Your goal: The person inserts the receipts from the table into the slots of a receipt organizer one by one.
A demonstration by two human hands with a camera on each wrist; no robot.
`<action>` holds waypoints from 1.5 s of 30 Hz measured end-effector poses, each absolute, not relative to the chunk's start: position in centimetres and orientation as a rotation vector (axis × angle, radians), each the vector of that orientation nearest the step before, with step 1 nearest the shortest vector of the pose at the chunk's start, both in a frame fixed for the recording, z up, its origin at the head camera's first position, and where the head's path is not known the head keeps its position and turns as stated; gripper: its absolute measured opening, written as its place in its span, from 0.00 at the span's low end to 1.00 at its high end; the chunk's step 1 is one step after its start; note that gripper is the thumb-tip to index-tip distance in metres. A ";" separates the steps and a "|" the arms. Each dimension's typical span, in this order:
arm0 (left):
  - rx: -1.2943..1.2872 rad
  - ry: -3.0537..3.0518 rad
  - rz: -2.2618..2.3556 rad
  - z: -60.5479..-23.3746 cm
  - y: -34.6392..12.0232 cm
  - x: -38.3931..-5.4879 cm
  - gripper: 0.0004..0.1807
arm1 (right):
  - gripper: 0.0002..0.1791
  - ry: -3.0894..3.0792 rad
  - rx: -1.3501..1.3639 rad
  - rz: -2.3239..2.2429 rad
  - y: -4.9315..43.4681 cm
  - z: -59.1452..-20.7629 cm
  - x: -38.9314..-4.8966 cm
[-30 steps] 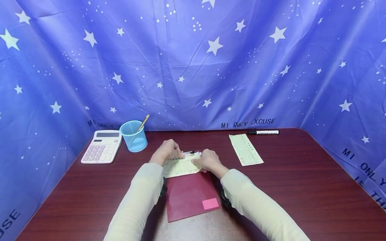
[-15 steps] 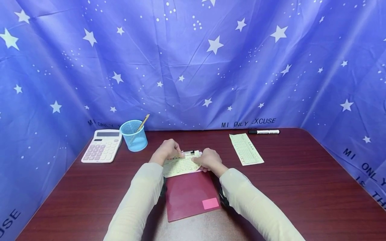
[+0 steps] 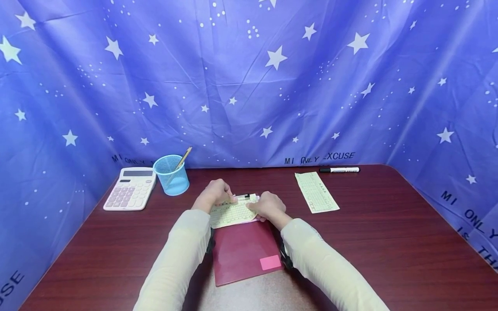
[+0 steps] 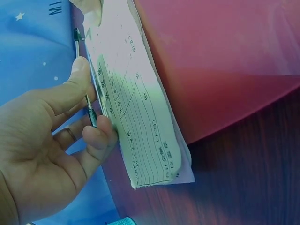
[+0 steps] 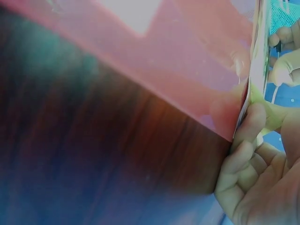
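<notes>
A small stack of pale yellow printed slips (image 3: 229, 216) lies across the far end of a dark red folder (image 3: 247, 248), with a pinkish sheet under it. My left hand (image 3: 218, 192) is at the stack's far edge. In the left wrist view its thumb and fingers pinch a thin metal rod with black ends (image 4: 92, 118), which runs along that edge. My right hand (image 3: 270, 205) grips the right end of the slips, thumb on top and fingers beneath. The right wrist view shows the slips (image 5: 258, 70) almost edge-on, and the right fingers (image 5: 251, 124) by the folder's corner.
A calculator (image 3: 130, 188) and a blue mesh pen cup (image 3: 171, 177) with a pencil (image 3: 183, 158) stand at the back left. Another yellow slip (image 3: 317, 192) and a black-and-white marker (image 3: 339, 170) lie at the back right. A blue starry curtain (image 3: 249, 86) encloses the table (image 3: 369, 224).
Both hands stay nearly in place. Beside the right hand, the slips' far right corner shows slightly more than a second ago.
</notes>
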State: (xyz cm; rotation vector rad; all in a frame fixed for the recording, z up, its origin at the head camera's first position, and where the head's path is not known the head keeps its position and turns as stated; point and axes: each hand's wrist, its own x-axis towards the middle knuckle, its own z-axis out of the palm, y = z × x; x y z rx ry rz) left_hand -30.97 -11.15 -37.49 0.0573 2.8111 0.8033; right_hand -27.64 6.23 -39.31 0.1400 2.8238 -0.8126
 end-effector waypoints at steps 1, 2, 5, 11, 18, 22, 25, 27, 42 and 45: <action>0.061 2.816 0.796 -37.4 -11.1 -30.9 0.11 | 0.23 2.826 0.148 -0.809 6.2 -39.3 -27.6; 0.070 2.823 0.786 -37.3 -11.2 -30.8 0.11 | 0.24 2.830 0.154 -0.805 6.2 -39.3 -27.5; 0.081 2.834 0.769 -37.2 -11.1 -30.6 0.11 | 0.24 2.838 0.169 -0.793 6.1 -39.2 -27.5; 0.095 2.844 0.754 -37.1 -11.0 -30.1 0.11 | 0.24 2.853 0.182 -0.777 6.1 -39.5 -27.4; 0.119 2.862 0.762 -37.3 -10.8 -29.6 0.12 | 0.25 2.845 0.169 -0.783 6.4 -39.5 -27.4; 0.127 2.862 0.775 -37.5 -10.6 -29.5 0.14 | 0.24 2.812 0.119 -0.856 7.0 -39.5 -27.3; 0.136 2.863 0.779 -37.6 -10.4 -29.5 0.14 | 0.22 2.738 0.051 -1.024 7.8 -39.5 -27.3; 0.139 2.867 0.775 -37.6 -10.4 -29.4 0.14 | 0.19 2.656 -0.013 -1.153 8.4 -39.3 -27.1; 0.137 2.856 0.777 -37.2 -10.9 -29.3 0.13 | 0.11 2.594 -0.272 -1.254 15.1 -37.1 -26.7; 0.140 2.855 0.781 -37.2 -11.0 -29.2 0.13 | 0.11 2.630 -0.289 -1.244 16.6 -36.7 -26.9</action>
